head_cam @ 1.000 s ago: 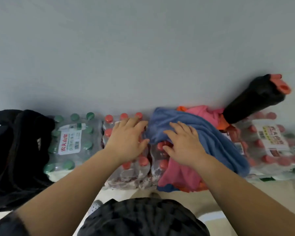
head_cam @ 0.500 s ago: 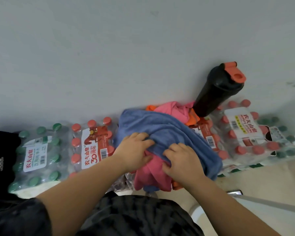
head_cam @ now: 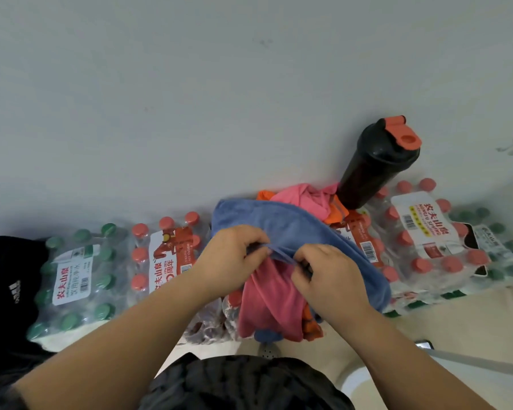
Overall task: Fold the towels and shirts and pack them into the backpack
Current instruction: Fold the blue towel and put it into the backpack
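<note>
Centre frame, the clothes pile point(head_cam: 282, 226) sits atop the bottle packs point(head_cam: 71, 276), shaker point(head_cam: 373, 161) behind at upper right (wall point(head_cam: 190, 99) beyond), backpack point(head_cam: 6, 276) far left.

Left hand point(head_cam: 234, 255) and right hand point(head_cam: 326, 273) pinched the near hem of a blue towel point(head_cam: 293, 226).
Hands sat close together, fingers curled on the hem. Pink cloth point(head_cam: 270, 303) hung just below both hands. Orange cloth point(head_cam: 335, 213) and black shaker bottle point(head_cam: 370, 170) lay beyond the right hand. Green-capped bottle pack point(head_cam: 71, 276) and black bag point(head_cam: 9, 291) sat left of the left hand.
</note>
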A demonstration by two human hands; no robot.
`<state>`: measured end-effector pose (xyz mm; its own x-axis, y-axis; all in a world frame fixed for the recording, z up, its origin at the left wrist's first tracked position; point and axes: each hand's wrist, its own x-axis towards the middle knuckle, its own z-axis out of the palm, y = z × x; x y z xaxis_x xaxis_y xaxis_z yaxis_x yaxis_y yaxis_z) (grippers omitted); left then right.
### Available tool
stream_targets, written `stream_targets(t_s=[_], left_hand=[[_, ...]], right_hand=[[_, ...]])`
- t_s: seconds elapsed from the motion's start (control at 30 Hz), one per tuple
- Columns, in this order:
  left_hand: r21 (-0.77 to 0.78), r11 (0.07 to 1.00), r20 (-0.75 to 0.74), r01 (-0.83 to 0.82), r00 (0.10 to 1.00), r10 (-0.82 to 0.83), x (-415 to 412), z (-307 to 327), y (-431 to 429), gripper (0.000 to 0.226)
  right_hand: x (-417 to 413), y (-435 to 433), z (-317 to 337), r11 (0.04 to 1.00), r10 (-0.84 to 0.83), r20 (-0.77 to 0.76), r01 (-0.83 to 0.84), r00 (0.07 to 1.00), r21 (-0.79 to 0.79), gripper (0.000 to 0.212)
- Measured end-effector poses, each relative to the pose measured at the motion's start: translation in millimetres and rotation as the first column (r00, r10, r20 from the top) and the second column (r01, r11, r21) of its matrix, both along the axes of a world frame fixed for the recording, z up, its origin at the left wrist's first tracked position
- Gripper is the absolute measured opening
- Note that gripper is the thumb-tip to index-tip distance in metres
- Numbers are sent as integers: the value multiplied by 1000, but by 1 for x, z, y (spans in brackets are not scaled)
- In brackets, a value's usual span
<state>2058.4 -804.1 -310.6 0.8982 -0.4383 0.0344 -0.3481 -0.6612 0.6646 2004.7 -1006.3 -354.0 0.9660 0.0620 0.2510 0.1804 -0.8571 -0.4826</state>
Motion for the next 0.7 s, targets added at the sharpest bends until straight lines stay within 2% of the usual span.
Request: stream_targets(t_s=[0.17, 0.33, 0.53, 0.6, 0.7], left_hand=[[-87, 996, -78, 7, 997, -14, -19, 42, 27, 13], [-165, 985, -50, -39, 998, 31, -41, 75, 59, 23], [-252, 966, 3, -57, 998, 60, -86, 107, 108, 20], [-267, 961, 28, -72, 996, 83, -106, 113, 128, 21], [-295, 951, 58, -91, 992, 113, -134, 117, 161, 24]], right_hand=[[-13, 10, 16, 999, -20, 56, 17, 998, 47, 17], [-31, 26, 29, 1000, -7, 92, 4, 996, 23, 8], [-60, 53, 35, 999, -49, 111, 48, 993, 11, 8], [-74, 67, 37, 998, -53, 97, 56, 994, -22, 2], [-92, 82, 28, 996, -40, 113, 49, 993, -72, 20]])
